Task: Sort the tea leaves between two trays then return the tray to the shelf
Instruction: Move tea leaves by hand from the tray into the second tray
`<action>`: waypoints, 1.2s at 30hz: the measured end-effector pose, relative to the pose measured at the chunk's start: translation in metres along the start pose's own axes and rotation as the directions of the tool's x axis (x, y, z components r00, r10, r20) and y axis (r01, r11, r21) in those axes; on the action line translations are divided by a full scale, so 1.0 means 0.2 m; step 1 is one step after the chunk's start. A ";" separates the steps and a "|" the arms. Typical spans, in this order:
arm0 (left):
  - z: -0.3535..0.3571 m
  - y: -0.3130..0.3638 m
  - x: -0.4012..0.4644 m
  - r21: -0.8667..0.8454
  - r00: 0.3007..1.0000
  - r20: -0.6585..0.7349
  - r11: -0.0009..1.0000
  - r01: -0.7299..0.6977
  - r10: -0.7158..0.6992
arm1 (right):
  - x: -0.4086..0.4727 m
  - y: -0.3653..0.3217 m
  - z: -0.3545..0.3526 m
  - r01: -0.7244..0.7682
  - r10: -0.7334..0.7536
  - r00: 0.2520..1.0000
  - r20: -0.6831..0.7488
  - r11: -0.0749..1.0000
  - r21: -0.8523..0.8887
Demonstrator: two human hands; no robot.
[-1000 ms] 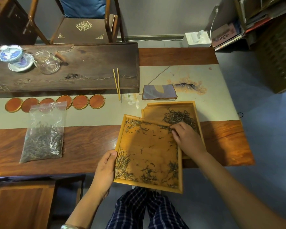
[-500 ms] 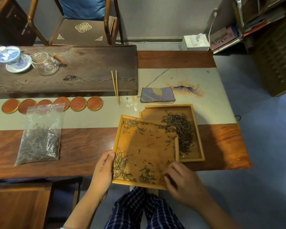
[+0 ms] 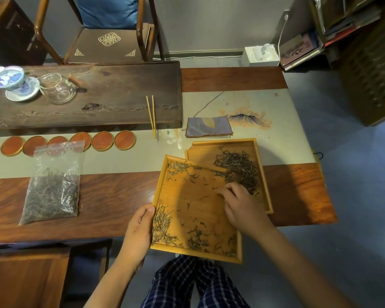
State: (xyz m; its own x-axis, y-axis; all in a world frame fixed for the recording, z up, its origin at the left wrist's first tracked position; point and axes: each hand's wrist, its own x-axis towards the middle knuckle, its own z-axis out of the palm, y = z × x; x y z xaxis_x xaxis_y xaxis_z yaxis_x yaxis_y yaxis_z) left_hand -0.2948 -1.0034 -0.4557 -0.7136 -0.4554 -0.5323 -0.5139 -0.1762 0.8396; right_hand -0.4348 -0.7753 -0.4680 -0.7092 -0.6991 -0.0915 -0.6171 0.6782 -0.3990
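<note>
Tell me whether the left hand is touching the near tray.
Touching. The head view shows the left hand gripping the near tray at its left rim, thumb tip lying over the edge.

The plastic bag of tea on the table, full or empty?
Partly full: the plastic bag lies flat, dark leaves filling its lower half.

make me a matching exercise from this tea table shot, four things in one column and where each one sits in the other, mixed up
Things
1. clear plastic zip bag of dark tea leaves
2. pair of thin yellow bamboo tongs
3. folded grey-purple cloth
4. blue-and-white lidded porcelain cup

Places
A. far left end of the dark wooden tea board
B. just beyond the far wooden tray
C. over the dark board's front edge
D. partly covering the row of round red-brown coasters

Pairs: 1-D, 2-C, 3-B, 4-A
</note>
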 end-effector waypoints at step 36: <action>-0.03 -0.01 -0.03 0.018 0.999 -0.044 1.000 0.009 -0.008 | 0.10 0.11 0.00 -0.155 0.153 0.988 -0.029 0.980 -0.121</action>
State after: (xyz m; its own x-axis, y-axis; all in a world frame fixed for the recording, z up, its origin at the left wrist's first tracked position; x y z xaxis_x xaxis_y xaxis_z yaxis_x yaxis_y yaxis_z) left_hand -0.2871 -1.0051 -0.4543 -0.6877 -0.4921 -0.5338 -0.5285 -0.1646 0.8328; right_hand -0.4626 -0.7744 -0.4780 -0.8047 -0.5803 -0.1249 -0.5363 0.8009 -0.2664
